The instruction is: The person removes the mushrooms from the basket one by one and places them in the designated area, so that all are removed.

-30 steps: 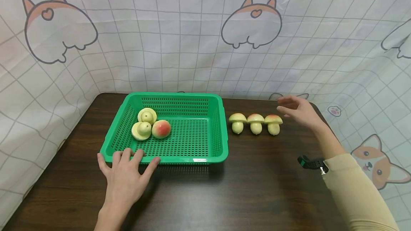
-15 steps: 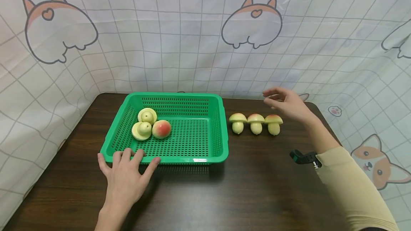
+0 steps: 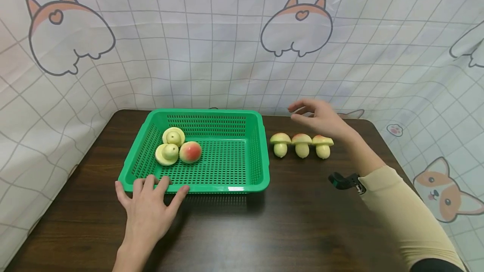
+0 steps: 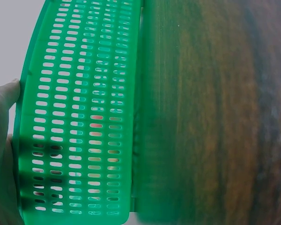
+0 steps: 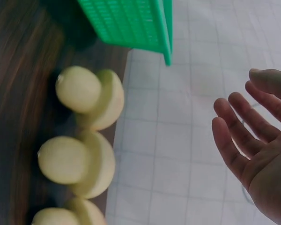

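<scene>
Gripping the green basket's rim [image 3: 215,188], left fingers [image 3: 161,186] spread, some tips hidden; right fingers [image 5: 239,127] hover loosely apart.

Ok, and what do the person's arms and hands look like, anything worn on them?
Both hands are ungloved, left and right. The right arm has a pale yellowish-beige sleeve, with something black at its lower end, cut off by the frame. A dark strap with a shiny bit sticks out by the cuff. No sleeve shows on the left.
</scene>
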A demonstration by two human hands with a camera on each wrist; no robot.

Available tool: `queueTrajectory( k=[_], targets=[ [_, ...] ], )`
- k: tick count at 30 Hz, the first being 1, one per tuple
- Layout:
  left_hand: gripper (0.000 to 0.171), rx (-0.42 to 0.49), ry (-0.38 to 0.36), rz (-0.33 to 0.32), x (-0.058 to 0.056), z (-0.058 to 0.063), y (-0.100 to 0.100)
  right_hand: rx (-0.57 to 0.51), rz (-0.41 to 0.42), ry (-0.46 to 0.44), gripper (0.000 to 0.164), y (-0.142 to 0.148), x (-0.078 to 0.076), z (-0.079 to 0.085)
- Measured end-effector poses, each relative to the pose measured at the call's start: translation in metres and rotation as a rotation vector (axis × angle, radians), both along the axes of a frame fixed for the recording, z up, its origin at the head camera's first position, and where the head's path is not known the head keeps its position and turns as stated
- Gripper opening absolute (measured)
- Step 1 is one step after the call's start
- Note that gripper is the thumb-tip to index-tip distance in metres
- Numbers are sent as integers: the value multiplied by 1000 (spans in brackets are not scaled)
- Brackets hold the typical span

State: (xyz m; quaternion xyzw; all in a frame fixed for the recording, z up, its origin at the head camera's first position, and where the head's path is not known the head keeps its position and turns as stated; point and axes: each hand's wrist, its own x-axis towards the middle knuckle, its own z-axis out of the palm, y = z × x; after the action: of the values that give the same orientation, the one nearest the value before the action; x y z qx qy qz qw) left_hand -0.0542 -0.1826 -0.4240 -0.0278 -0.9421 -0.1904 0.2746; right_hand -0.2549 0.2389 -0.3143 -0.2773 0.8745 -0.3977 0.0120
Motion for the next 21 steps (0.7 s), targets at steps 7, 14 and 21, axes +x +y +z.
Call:
queueTrajectory(
  k=[7, 14, 21],
  targets=[
    [52, -1, -11, -1, 0, 1, 0, 17, 58, 7, 26, -18, 0, 4],
    [52, -3, -20, -1, 1, 2, -1, 24, 101, -11, 26, -34, -1, 7],
    [52, -4, -33, -3, 1, 2, -1, 19, 126, -10, 24, -50, -2, 13]
  ],
)
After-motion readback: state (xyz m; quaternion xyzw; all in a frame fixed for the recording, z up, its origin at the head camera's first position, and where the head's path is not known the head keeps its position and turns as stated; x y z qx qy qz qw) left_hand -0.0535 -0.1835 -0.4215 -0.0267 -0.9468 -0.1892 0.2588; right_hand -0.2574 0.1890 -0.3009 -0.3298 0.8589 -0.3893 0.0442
